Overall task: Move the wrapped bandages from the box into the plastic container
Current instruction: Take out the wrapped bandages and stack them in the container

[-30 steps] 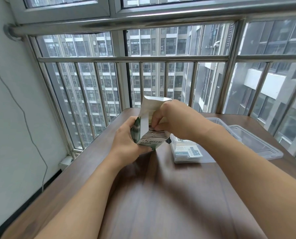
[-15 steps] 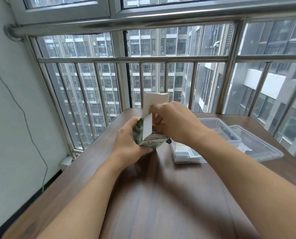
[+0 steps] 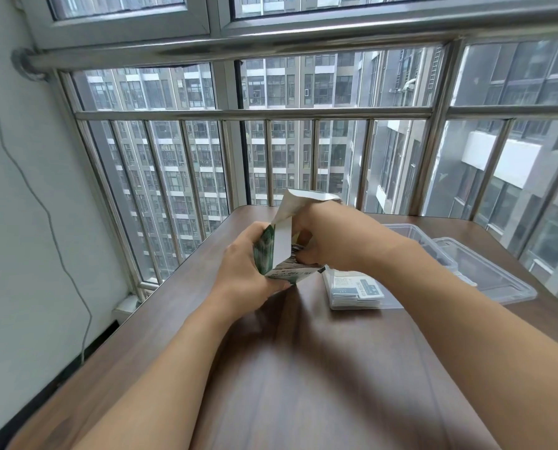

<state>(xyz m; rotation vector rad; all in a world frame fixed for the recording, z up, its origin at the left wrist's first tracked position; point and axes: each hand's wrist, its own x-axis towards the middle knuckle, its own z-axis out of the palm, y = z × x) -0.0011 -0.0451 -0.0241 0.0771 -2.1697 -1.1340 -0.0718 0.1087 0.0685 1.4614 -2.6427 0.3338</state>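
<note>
A green and white cardboard box (image 3: 279,254) is held upright above the brown table (image 3: 303,368), its top flap raised. My left hand (image 3: 245,267) grips the box's left side. The fingers of my right hand (image 3: 329,235) reach into the box's open top; what they touch inside is hidden. Just right of the box, a clear plastic container (image 3: 355,289) holds a stack of wrapped bandages with blue and white labels.
Behind my right forearm stands a second clear tub (image 3: 417,235), and a clear lid (image 3: 485,271) lies at the table's right edge. A steel window railing (image 3: 255,113) runs along the far side. A wall with a hanging cable (image 3: 43,206) is at the left.
My right hand has pushed lower into the box's top. The flap has tilted a little to the right. The left hand keeps the same hold.
</note>
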